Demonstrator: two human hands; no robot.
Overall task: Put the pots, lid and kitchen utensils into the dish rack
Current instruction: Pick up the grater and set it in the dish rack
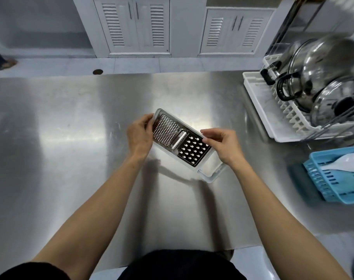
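Observation:
A flat metal grater (180, 139) in a white plastic frame, with a white box under it, is held tilted above the steel table (71, 138). My left hand (139, 136) grips its far left end. My right hand (222, 145) pinches its right long edge. The white dish rack (273, 118) stands at the right. It holds steel pots (325, 63) with black handles and a glass lid (333, 102) leaning on edge.
A blue plastic basket (337, 176) with a white spoon (347, 161) in it sits at the right edge, nearer than the rack. White louvred cabinets (135, 25) stand beyond the table. Someone's foot (6, 63) shows at the far left.

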